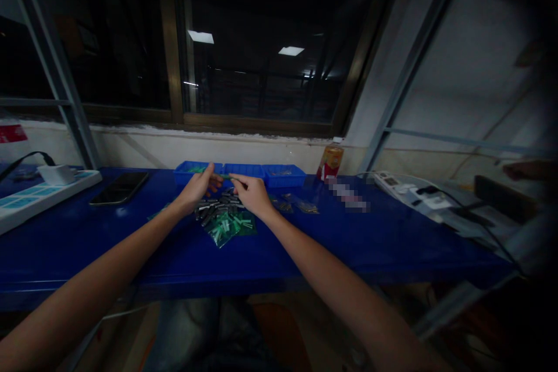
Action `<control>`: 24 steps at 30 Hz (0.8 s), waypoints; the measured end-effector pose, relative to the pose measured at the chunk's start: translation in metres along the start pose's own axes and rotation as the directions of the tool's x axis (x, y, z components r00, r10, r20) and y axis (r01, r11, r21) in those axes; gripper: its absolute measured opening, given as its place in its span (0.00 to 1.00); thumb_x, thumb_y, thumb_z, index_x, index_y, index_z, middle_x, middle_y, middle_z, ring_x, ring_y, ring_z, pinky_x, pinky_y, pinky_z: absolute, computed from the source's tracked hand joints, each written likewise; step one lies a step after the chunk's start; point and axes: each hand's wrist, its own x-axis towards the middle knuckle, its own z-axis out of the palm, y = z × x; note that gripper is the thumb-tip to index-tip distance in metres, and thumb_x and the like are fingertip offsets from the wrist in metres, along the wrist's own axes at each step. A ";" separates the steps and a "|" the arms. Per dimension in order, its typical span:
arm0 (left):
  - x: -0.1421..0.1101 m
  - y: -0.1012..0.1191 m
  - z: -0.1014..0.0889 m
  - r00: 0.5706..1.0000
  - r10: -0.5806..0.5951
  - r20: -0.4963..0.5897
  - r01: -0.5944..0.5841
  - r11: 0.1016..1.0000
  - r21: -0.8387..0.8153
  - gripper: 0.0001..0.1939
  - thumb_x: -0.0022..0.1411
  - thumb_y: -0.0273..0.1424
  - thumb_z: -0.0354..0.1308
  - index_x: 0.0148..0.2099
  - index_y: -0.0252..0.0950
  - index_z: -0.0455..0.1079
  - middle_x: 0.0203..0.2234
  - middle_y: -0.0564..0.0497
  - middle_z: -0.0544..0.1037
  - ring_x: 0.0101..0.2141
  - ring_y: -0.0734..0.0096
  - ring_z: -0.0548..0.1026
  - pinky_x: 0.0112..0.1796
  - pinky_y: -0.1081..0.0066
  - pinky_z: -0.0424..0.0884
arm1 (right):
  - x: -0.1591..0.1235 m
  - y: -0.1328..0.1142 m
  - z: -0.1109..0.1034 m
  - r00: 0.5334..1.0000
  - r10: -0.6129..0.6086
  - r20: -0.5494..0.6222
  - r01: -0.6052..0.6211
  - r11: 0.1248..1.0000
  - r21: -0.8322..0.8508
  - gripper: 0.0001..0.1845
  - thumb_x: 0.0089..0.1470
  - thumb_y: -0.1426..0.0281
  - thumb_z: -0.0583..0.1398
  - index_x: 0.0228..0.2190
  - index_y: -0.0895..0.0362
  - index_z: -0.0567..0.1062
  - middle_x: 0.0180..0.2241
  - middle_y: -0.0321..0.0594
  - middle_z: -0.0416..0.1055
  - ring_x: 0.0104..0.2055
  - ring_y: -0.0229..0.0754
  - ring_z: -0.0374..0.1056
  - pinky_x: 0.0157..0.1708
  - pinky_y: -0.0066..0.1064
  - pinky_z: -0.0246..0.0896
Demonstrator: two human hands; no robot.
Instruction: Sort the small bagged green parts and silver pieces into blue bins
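Above a pile of small dark metallic cylinders (221, 204), my two hands are close together. My right hand (253, 193) is closed in a pinch on a thin green piece (225, 176), too small and dim to name more exactly. At its other end is my left hand (199, 187), thumb raised and fingers loosely curled but apart; whether they touch the piece is unclear. Clear plastic bags (221, 230) with light green, tube-like pieces lie just below the pile. Behind the hands stand three joined blue bins, the left bin (183, 175) with green pieces inside.
Small bags of parts (307, 207) lie right of my hands on the blue table (349, 244). An orange-and-red package (331, 161) stands at the back. A phone (120, 188) and power strip (52, 195) are left; another strip with cables (410, 192) is right, near another person's hand (518, 170).
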 end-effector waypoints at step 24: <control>0.023 -0.017 -0.074 0.995 0.084 -0.059 -0.025 0.762 0.648 0.13 0.50 0.37 0.54 0.32 0.34 0.74 0.31 0.44 0.77 0.36 0.57 0.73 0.38 0.66 0.66 | 0.001 0.003 -0.002 0.985 -0.072 0.156 0.115 0.950 -0.290 0.12 0.50 0.77 0.54 0.35 0.58 0.75 0.29 0.39 0.66 0.33 0.38 0.62 0.37 0.28 0.56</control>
